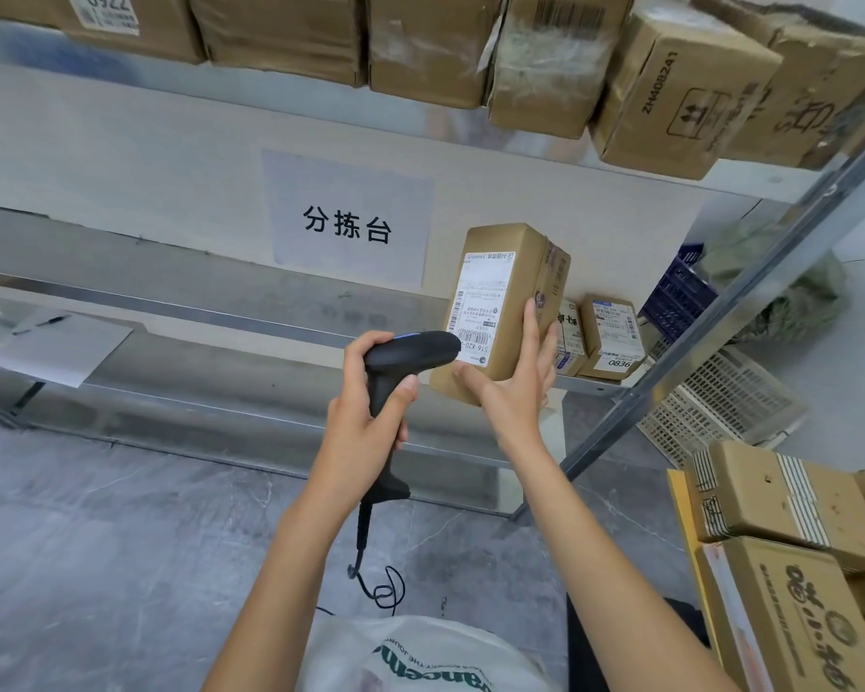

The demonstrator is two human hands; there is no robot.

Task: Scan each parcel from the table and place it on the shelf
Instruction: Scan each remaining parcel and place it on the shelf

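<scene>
1. Left hand [370,417] clenched round a scanner [410,352], its nose touching the label.
2. Right hand [515,377] clasps the parcel [505,302] upright before the shelf [221,312].
3. Risk: the scanner sits so close the barcode may misread.

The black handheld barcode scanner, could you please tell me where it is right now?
In the head view's centre, the black handheld barcode scanner sits in the left hand, its nose at the label of the brown cardboard parcel held by the right hand.

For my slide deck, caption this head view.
Left hand aims barcode scanner at shipping label on cardboard parcel held by right hand.
</scene>
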